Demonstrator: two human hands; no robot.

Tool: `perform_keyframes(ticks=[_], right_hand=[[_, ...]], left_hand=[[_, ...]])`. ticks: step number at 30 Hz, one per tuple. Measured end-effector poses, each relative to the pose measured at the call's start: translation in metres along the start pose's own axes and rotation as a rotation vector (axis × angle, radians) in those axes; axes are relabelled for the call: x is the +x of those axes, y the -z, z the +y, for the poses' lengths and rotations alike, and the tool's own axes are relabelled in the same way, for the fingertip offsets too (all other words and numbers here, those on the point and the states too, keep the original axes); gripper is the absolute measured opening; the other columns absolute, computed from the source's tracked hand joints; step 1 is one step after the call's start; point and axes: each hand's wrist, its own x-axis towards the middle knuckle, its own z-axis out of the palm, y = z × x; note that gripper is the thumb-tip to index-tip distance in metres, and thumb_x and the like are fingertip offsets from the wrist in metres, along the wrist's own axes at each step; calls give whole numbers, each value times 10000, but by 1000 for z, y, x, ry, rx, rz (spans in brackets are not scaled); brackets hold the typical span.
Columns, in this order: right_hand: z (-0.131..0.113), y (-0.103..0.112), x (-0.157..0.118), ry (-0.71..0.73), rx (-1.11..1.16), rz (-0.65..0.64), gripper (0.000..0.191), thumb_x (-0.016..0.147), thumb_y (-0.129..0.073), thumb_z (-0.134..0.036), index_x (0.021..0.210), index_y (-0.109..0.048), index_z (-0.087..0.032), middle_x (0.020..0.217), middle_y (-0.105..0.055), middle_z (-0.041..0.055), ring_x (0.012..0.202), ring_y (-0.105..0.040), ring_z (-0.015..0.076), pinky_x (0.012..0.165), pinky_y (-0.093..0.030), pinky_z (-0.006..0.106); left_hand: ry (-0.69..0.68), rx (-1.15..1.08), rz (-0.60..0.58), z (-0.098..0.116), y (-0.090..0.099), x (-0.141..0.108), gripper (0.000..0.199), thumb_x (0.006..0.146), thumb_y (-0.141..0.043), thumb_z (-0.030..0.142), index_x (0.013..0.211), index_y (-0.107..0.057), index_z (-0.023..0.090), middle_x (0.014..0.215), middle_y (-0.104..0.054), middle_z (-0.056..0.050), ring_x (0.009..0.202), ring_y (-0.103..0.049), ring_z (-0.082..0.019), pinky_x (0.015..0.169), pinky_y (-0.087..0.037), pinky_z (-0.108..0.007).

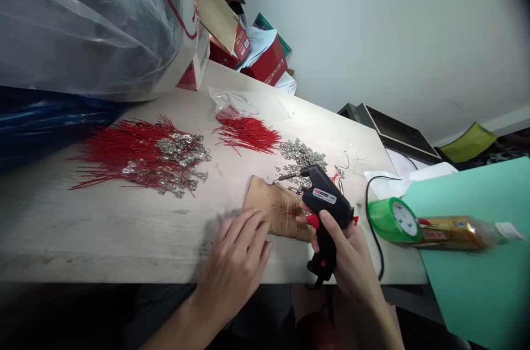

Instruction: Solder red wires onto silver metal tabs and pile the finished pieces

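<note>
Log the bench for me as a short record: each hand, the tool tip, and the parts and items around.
Left hand: palm down, fingers at the left part of the cardboard
Right hand: gripping the black soldering gun
Tool tip: by the cardboard's far edge; contact unclear
Cardboard: dark-stained, on the table
Far left: red wires with metal tabs
Beyond cardboard: second red wire bundle, loose metal tabs
Right side: green roll beside a bottle

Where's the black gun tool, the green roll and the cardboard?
Black gun tool (325,195), head view: white label on its body.
Green roll (386,220), head view: green outer side.
Cardboard (276,211), head view: brown top face.
</note>
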Motion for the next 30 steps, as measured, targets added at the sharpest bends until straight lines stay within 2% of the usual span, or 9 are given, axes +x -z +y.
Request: perform_keyframes(ticks=[4,11,13,18,20,23,26,28,30], right_hand=[[6,-4,-7,-48,-33,15,616,871,-691,-639,1234,-708,-142,558,-574,17,446,-417,116,383,-345,233],[15,10,-29,-87,161,46,567,901,-708,-550,1330,-638,-186,565,-546,-14,479,-431,110,409,-354,212],[13,11,-34,-87,187,83,578,869,-745,-545,1312,-658,-185,642,-607,13,498,-436,103,399,-341,203],[13,11,-42,-41,271,157,539,840,-783,-484,1292,-688,-206,1104,-743,128,489,-443,67,373,-314,200],[15,11,-44,-22,312,193,490,852,-773,-465,1259,-710,-201,1145,-746,139,473,-432,53,373,-300,194],[22,11,-48,21,387,229,448,852,-773,-463,1214,-734,-202,1163,-752,142,531,-534,83,401,-360,192],[33,10,-52,17,474,199,433,835,-793,-469,1181,-760,-211,1217,-748,138,860,-716,204,575,-538,236],[43,10,-55,-20,546,185,419,845,-780,-486,1157,-778,-206,1243,-742,135,1068,-716,267,807,-605,328],[53,11,-58,-29,609,166,420,858,-763,-499,1154,-785,-202,1263,-734,138,1179,-687,302,1015,-551,426]], left_hand=[[3,-31,-3,0,0,0,267,991,-572,153,1232,-679,113,1327,-686,-138,1254,-609,-311,1031,-450,-480],[16,-180,38,-1,2,-3,286,959,-599,85,1238,-656,123,1246,-701,-121,1217,-603,-274,1046,-421,-439],[24,-221,60,-2,2,-4,260,942,-619,68,1189,-661,140,1167,-711,-103,1147,-615,-263,1013,-421,-434],[25,-497,125,-2,13,-9,201,911,-615,11,1039,-620,166,950,-663,-55,940,-607,-190,882,-456,-356],[119,-707,87,6,20,-10,137,933,-595,47,965,-591,180,866,-611,-26,839,-584,-149,786,-463,-297],[361,-1081,-170,31,27,-7,69,986,-603,241,935,-580,201,833,-581,-6,754,-564,-122,673,-453,-248],[618,-1464,-391,62,22,0,250,978,-634,427,1114,-583,223,1026,-636,-43,898,-609,-147,741,-508,-245],[777,-1615,-345,79,13,6,317,975,-640,457,1178,-565,226,1124,-633,-57,1020,-607,-161,887,-521,-269],[892,-1666,-247,91,3,12,321,976,-645,453,1186,-569,223,1161,-629,-58,1096,-597,-168,981,-496,-285]])
